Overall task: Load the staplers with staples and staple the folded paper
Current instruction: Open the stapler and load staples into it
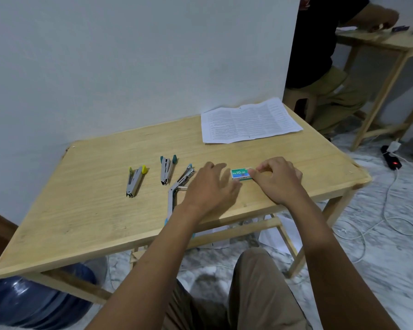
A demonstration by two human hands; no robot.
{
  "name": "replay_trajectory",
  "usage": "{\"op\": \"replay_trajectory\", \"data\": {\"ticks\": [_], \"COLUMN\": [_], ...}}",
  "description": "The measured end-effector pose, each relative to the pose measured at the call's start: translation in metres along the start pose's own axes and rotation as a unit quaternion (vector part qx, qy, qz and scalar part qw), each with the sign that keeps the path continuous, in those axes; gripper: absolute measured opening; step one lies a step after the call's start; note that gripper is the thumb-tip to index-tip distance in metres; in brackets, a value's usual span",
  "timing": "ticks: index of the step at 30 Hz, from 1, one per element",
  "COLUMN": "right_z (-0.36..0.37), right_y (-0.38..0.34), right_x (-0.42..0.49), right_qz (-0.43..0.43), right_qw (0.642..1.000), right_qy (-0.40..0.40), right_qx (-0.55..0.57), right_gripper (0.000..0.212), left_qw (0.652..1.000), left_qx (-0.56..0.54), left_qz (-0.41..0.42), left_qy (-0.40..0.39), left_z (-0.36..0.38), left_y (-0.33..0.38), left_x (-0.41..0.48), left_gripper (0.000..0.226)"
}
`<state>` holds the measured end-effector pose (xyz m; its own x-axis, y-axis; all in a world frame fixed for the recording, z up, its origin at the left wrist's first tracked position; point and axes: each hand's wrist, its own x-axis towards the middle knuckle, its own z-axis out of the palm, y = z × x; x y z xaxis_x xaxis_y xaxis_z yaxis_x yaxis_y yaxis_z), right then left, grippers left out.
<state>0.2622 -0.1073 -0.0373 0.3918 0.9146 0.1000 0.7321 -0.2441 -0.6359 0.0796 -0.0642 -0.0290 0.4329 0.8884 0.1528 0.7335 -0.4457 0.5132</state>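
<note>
Both hands over the near-centre of the wooden table [86,206]. Left hand [210,186] flat, fingers spread, gripping nothing, partly covering the light-blue stapler [177,194] hinged wide open. Right hand [278,179] pinches the right end of the green staple box [240,174]; box looks to be resting on the table, hard to confirm. Further left: teal stapler [166,169], yellow stapler [135,181], both shut, lying apart. Printed paper [249,121] at far right corner, by the wall.

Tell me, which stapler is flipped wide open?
The light-blue stapler, lying closest to the left hand. Its top is swung right back, so it lies in a long bent line. The yellow stapler and the teal stapler are only slightly open.
</note>
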Motion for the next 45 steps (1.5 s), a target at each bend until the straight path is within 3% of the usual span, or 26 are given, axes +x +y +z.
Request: {"op": "replay_trajectory", "data": {"ticks": [3,8,15,19,23,32,36,40,42,45], "right_z": [0.000,0.000,-0.010,-0.009,-0.010,-0.021,-0.019,-0.015,-0.011,-0.001], "right_y": [0.001,0.001,0.003,0.005,0.005,0.009,0.001,-0.025,-0.036,-0.046], "right_x": [0.001,0.003,0.010,0.015,0.019,0.026,0.024,0.026,0.032,0.042], "right_qz": [0.002,-0.020,-0.044,-0.092,-0.116,-0.108,-0.116,-0.187,-0.203,-0.181], "right_qw": [1.000,0.998,0.990,0.985,0.978,0.974,0.984,0.977,0.965,0.947], "right_qy": [-0.020,-0.036,-0.127,-0.135,-0.152,-0.194,-0.137,-0.086,-0.118,-0.170], "right_qx": [-0.017,-0.039,-0.027,-0.064,-0.082,-0.032,0.005,-0.064,-0.118,-0.202], "right_gripper": [0.026,0.041,0.033,0.047,0.041,0.043,0.032,0.011,0.005,0.015], "left_qw": [0.999,0.999,0.997,0.995,0.993,0.993,0.993,0.993,0.993,0.994], "left_qx": [0.030,-0.022,-0.065,-0.098,-0.109,-0.106,-0.105,-0.104,-0.103,-0.103], "left_qz": [0.015,0.018,0.019,0.020,0.032,0.034,0.032,0.037,0.038,0.039], "left_qy": [-0.001,0.027,0.031,0.004,-0.034,-0.037,-0.034,-0.032,-0.032,-0.030], "left_z": [0.012,0.014,0.014,0.007,-0.002,-0.007,-0.006,-0.006,-0.006,-0.005], "left_y": [-0.002,-0.010,-0.013,-0.016,-0.021,-0.023,-0.023,-0.024,-0.024,-0.026], "left_x": [0.007,0.013,0.011,0.011,0.011,0.010,0.010,0.010,0.010,0.009], "left_gripper": [0.057,0.041,0.037,0.041,0.034,0.031,0.030,0.029,0.030,0.030]}}
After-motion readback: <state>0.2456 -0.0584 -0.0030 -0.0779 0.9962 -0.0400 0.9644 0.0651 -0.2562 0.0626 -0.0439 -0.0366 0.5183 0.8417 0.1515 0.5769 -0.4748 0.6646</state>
